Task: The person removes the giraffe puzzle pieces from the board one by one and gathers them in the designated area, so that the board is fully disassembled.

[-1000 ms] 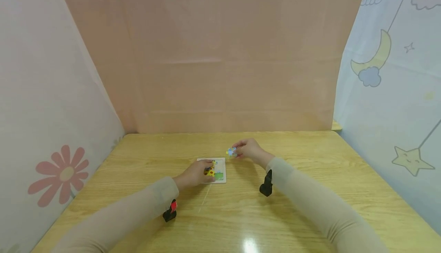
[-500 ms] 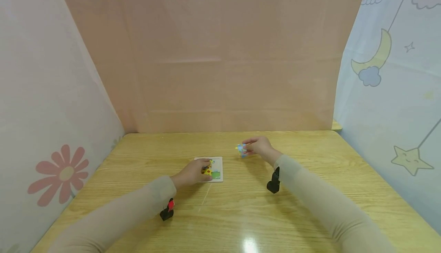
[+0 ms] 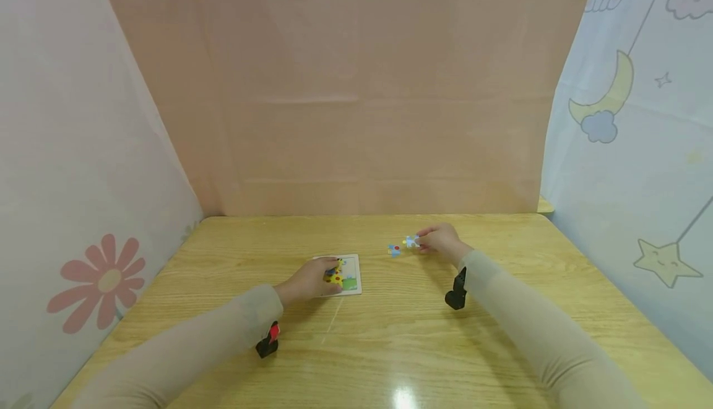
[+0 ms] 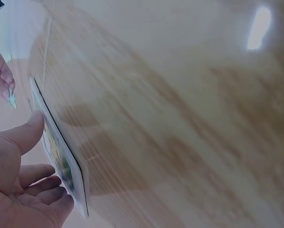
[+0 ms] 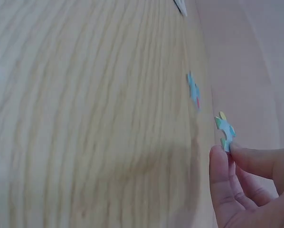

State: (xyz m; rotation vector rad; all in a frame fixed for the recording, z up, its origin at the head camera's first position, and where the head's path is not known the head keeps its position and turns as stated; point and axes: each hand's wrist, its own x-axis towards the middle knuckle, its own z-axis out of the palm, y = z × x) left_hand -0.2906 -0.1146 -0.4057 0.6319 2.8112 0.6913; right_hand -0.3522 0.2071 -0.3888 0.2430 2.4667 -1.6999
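Directions by clock face from the head view, 12 being away from the person.

Right hand: thumb and forefinger closed together on one jigsaw piece; the other fingers curl in beneath. Piece is pale blue with a yellow knob at its 9 o'clock end; the right wrist view adds green at the edges and a rounded notch. It appears to be held clear of the table.

Second piece: lies on the wood, just beside the held one, at its 8 o'clock. Light blue, with a red round spot.

Puzzle board: flat on the table, well apart from the right hand, toward its 8 o'clock. White border; yellow figure with red spots, green patch at the 4 o'clock corner, pale area above that. The board's 9 o'clock side is partly covered by the left hand.

Left hand: thumb and fingers parted and relaxed, resting at the board; whether a fingertip presses on a piece, cannot tell.
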